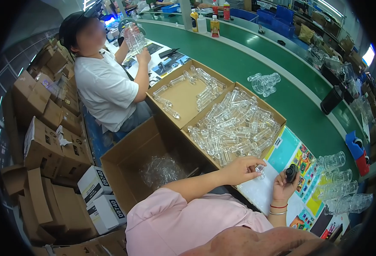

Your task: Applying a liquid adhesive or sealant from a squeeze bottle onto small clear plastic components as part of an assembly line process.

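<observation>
Fingers (256,160) of the left hand (242,170) pinch a clear piece (260,169), maybe glass; the right hand (284,189) curls fingers around a round black part (290,172).

Small clear piece (260,169): glossy, see-through, glass or plastic, cannot tell which. Black part (290,172): dark, smooth, slight sheen, plastic-looking. Clear tubes (235,121) heaped between walls of shallow box (181,100): same glassy gloss; box itself matt brown cardboard. Clear vessels (340,188) at right edge of printed sheet (259,187): transparent, shiny; sheet smooth. Green tabletop (166,30): smooth, soft sheen. Bangle (278,213): polished silvery metal. Pink shirt (192,222): matt, soft cloth.
</observation>
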